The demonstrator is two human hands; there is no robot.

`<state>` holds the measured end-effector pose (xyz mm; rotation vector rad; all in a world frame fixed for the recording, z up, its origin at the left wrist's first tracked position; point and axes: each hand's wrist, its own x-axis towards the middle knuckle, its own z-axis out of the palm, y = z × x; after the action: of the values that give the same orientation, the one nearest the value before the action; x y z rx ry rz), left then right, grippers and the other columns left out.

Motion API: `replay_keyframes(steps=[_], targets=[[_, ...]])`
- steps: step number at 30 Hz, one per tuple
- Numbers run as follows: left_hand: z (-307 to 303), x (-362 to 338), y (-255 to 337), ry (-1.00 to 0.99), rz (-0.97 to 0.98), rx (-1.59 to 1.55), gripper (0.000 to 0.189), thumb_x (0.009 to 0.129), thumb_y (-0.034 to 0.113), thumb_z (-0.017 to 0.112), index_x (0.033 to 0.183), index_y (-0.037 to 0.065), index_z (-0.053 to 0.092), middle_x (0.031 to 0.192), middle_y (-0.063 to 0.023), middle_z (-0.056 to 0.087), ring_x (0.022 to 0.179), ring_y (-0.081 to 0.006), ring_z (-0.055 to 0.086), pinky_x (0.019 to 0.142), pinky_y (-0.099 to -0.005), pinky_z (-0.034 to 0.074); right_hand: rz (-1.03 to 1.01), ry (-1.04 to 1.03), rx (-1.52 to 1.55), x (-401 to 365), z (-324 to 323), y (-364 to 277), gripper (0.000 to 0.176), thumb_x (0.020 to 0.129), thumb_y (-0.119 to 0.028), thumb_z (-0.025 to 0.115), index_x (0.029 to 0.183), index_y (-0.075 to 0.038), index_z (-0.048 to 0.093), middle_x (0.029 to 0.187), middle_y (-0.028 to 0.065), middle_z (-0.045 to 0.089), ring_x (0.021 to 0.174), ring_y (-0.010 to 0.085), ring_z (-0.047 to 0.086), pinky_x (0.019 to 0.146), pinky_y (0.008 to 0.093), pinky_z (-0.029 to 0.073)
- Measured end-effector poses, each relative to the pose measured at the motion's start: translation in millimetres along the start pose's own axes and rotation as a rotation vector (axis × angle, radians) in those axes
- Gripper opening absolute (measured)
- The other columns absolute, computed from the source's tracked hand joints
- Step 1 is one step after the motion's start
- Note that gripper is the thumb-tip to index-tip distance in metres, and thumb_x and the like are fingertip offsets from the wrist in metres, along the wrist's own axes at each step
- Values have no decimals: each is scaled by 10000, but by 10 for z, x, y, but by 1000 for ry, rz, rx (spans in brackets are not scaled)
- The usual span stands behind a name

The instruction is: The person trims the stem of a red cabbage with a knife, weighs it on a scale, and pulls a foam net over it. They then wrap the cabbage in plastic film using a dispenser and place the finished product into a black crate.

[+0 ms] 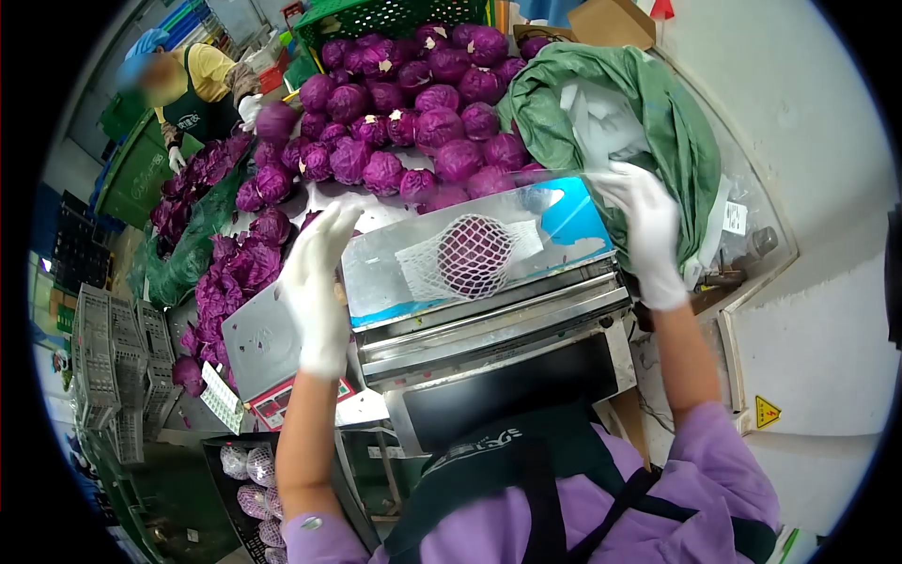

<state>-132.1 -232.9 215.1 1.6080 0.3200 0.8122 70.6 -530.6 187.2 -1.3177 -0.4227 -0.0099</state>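
A cabbage [473,254] in a white foam net lies at the middle of the frame, under or against a sheet of clear film [536,226] stretched over the top of a metal wrapping machine [498,324]. The left hand [318,291], in a white glove, is at the film's left edge, flat, with its fingers straight and pointing up. It holds nothing that can be made out. The right hand [646,235], also gloved, is at the film's upper right corner with its fingers bent toward the edge. Whether it actually pinches the film cannot be told.

Behind the machine, a heap of loose red cabbages [423,103] covers the bench at the top centre, with a green sack [672,132] to its right. A weighing scale [268,343] sits just left of the machine. In the upper left a co-worker [202,89] in a yellow shirt stands by more cabbages. More netted cabbages [249,484] fill a crate at the lower left.
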Motion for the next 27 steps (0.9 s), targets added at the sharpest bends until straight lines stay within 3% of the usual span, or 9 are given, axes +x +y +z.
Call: replay_keyframes(steps=[2,4,6,10,12,15,20,24,27], targets=[[79,433,-627,-177,-159,114,503,1021,298,498,1408,-23,474,1368,-139,580,1287,-224,522,1107,-330,358,-228,-290,-421,241,153,602,370,945,-114,626,1260,57,531,1223,210,621,1070,218,642,921,309,508],[62,547,-1324,-630,-409,228,810,911,343,664,1529,17,254,1578,-182,289,1438,-238,317,1173,-339,262,140,-891,-212,186,369,809,757,886,-82,701,1501,1,267,1288,198,578,1121,208,604,952,310,479],[244,287,-1220,-926,-412,147,1185,727,209,859,1555,5,37,1579,-251,204,1464,-278,238,1195,-375,218,371,-1043,-46,-28,314,1397,1071,842,-80,756,1561,-46,-37,1369,198,514,1230,223,539,1028,322,433],[364,98,-1038,-760,-475,-94,1276,645,271,920,1552,-5,66,1551,-229,287,1425,-269,322,1182,-382,250,451,-945,-65,-145,419,1175,1032,847,-64,752,1552,3,1,1487,221,390,1375,246,406,1113,333,361],[284,22,-1159,-677,-159,203,1015,774,296,840,1519,-25,229,1486,-195,414,1340,-239,444,1130,-370,342,443,-770,15,-255,482,1092,910,871,-63,730,1532,56,115,1511,224,358,1390,237,378,1129,334,350],[152,-322,-805,-723,-678,-36,556,973,335,624,1376,-21,484,1348,-145,567,1247,-204,520,1093,-337,375,509,-816,-54,-646,451,683,587,963,-257,629,1364,123,434,1313,215,570,1242,250,541,1077,333,425],[-16,-1013,-249,-901,-1479,-175,756,991,586,413,1498,36,305,1499,-144,408,1321,-269,481,1025,-472,477,1442,-921,-1,-1413,252,189,776,988,-588,431,1197,149,557,1083,285,660,958,338,702,781,422,600],[-90,-1550,-830,-653,-1695,-756,664,968,613,394,1405,116,448,1280,-144,613,1072,-286,661,783,-434,620,1599,-833,89,-1926,100,685,884,944,-739,270,1382,1,472,1204,218,638,1028,250,662,869,336,551],[-335,-1759,-1016,-602,-1619,-569,658,971,616,386,1424,142,439,1323,-130,588,1104,-263,650,808,-401,617,1376,-836,182,-1906,-95,526,701,1031,-504,382,1357,114,433,1231,242,620,1107,257,639,937,340,533]])
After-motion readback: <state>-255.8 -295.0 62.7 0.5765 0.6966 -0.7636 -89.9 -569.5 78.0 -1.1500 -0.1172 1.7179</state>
